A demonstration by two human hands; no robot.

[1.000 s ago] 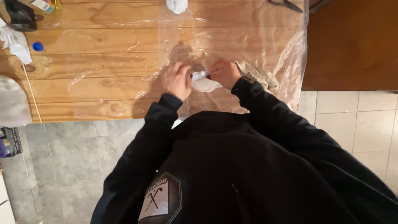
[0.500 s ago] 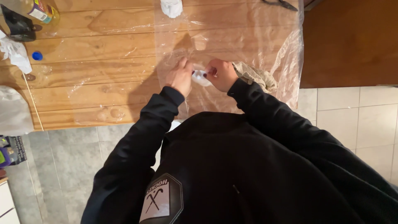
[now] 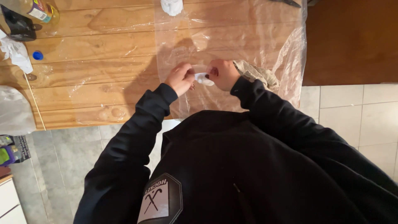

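hands meet over the clear plastic sheet (image 3: 248, 37) spread on the wooden counter (image 3: 95, 54). left hand (image 3: 180, 79) and right hand (image 3: 224, 74) both grip one small white object (image 3: 203, 77), held between them just above the sheet, near the counter's front edge. left fingers (image 3: 187, 74) are pinched together on its left end; right fingers (image 3: 213, 71) are curled and closed on its right end. exact kind of the object cannot be told; it looks like soft white material, partly hidden by the fingers. both arms are in black sleeves.

just right of the right hand, touching the wrist area, a crumpled beige cloth (image 3: 257, 74) lies on the sheet. sheet hangs over the counter's right edge, wrinkled.

far edge of counter: a white crumpled lump (image 3: 171, 6) on the sheet, cut off by the frame. left part of counter, well apart from the hands: a bottle with a coloured label (image 3: 41, 10), a dark flat device (image 3: 17, 25), a white crumpled tissue (image 3: 16, 54), a small blue cap (image 3: 37, 55), a thin wooden stick (image 3: 33, 97) lying along the left end. a pale bag (image 3: 14, 110) sits at the counter's left corner.

floor below is grey tile (image 3: 62, 166).
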